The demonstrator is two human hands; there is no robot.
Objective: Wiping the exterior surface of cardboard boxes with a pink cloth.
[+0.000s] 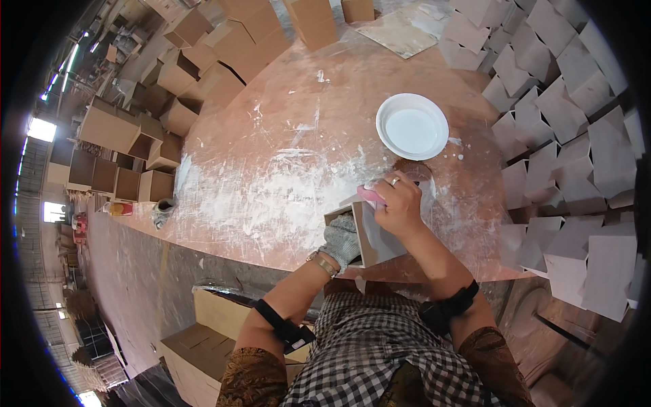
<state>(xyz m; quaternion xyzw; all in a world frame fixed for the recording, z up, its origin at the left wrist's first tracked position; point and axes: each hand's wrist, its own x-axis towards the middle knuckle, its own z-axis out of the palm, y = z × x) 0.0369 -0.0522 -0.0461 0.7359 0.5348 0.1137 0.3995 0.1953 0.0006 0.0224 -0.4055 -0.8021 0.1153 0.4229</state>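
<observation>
A small box (385,243) with pale walls lies on its side near the table's front edge, its open end toward my left. My left hand (341,242), in a grey knitted glove, reaches into that opening and holds the box from within; its fingertips are hidden by the wall. Bare and wearing a ring, my right hand (399,207) pinches a pink sponge-like pad (371,196) against the box's upper far edge. Just beyond it stands a round white basin (444,129) with white contents.
White smears cover much of the reddish tabletop (230,142). Brown boxes (108,125) are stacked along the left and far sides. Whitish-grey boxes (566,203) pile up at the right. A crumpled grey cloth-like thing (163,212) lies at the left edge. An open carton (200,349) stands below.
</observation>
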